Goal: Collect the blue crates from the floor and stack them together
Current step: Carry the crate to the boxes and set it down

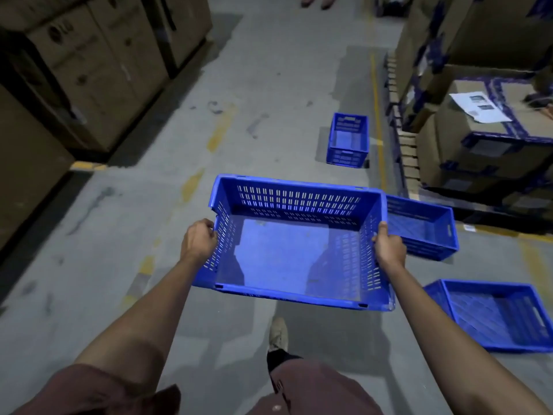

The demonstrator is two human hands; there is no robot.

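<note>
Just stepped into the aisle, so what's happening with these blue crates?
A person is carrying one empty blue crate, left hand and right hand gripping its short sides. Three more crates remain on the floor: a far one, one just beyond the carried crate, and one at right. Nothing is stacked yet.

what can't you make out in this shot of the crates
Head view only:
- Middle floor crate: its left end is hidden behind the carried crate.
- Nearest floor crate: cut off by the right edge.
- Paper sheet on a carton: print too small to read.
- Feet at the top edge: person cut off.
</note>
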